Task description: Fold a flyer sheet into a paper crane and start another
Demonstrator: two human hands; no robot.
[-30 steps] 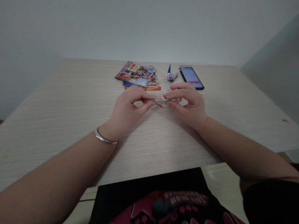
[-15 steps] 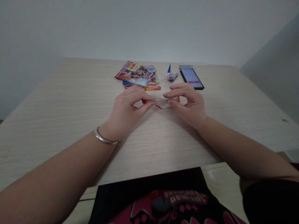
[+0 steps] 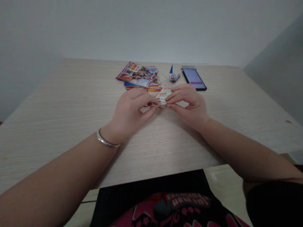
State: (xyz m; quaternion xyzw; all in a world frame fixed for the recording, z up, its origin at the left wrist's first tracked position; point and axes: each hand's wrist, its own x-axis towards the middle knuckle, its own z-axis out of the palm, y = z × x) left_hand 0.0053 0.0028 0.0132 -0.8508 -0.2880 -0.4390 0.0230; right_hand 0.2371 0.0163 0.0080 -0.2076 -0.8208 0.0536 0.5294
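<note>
A small red-and-white printed paper (image 3: 163, 95) sits mid-bench (image 3: 71, 104), pinched at 9 o'clock by the left hand (image 3: 131, 108) and at 3 o'clock by the right hand (image 3: 189, 105), both closed on it. One flap tilts up (seemingly a fold half made). Creasing it calls for matched edges.

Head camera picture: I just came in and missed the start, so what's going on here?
A person sits at a wooden table and works a small red-and-white printed paper with both bare hands. The left hand and the right hand each pinch it between thumb and fingers, just above the tabletop, with one flap tilted up. Farther back lie a stack of colourful sheets, a small folded paper figure and a phone with its screen lit.
</note>
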